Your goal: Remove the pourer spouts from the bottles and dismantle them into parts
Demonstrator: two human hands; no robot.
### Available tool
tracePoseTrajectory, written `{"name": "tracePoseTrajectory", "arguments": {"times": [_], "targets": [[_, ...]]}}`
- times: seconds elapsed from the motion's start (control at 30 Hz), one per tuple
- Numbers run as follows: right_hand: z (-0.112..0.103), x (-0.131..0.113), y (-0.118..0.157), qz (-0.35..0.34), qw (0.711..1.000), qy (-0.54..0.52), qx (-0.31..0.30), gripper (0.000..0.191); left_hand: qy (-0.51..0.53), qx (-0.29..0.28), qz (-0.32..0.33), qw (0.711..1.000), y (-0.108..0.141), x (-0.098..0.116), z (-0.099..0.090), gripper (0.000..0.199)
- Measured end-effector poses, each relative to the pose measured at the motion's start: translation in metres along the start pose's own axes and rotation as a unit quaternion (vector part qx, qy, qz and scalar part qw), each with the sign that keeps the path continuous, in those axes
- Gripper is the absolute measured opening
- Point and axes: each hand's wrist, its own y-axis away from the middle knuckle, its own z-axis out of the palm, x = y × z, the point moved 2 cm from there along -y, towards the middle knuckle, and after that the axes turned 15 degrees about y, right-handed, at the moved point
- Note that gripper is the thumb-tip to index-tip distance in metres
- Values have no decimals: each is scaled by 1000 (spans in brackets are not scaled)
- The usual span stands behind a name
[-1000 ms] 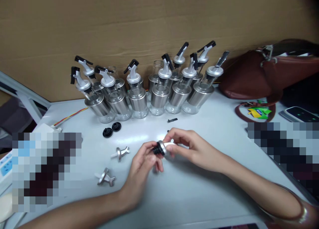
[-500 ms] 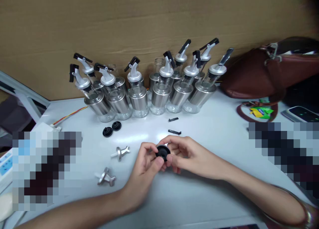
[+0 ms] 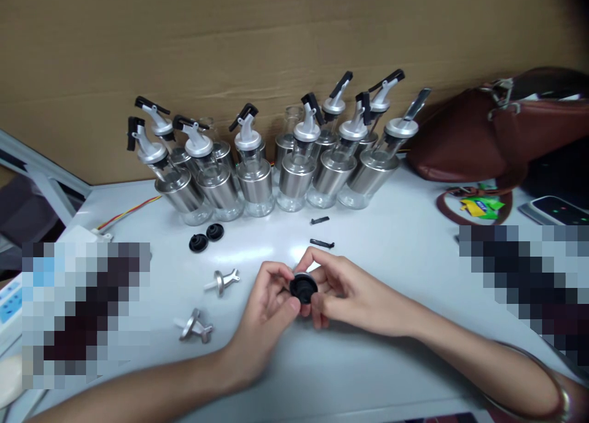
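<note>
My left hand and my right hand hold a round pourer top between them, its black stopper side turned toward me. A pale rim shows at its far edge; the rest of the piece is hidden behind the fingers. Both hands are closed on it, thumbs at the near edge. Beyond them lie two small black levers, a nearer one and a farther one. Left of my left hand are two silver pourer spouts, one higher and one lower. Two black stoppers sit farther back.
Several glass bottles with steel bands and lever pourers stand along the cardboard wall. A brown bag rests at the right, with green and yellow packets by its strap. A white power strip lies far left.
The pourer top has tilted and shifted slightly toward me and to the right, showing more of the stopper's middle. My right fingers and my left thumb have changed position on it.
</note>
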Motion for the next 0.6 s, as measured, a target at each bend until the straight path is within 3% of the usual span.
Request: {"name": "tracePoseTrajectory", "arguments": {"times": [0.17,0.33,0.6], "targets": [[1,0,1,-7,1000,2,-8,27,-17,-10,1,1000,3,2,2,32],[2,-1,2,-19,1000,18,-17,36,-20,10,-4,1000,3,1,2,31],[3,-2,2,-25,996,81,-8,30,-29,16,7,999,3,1,0,29]]}}
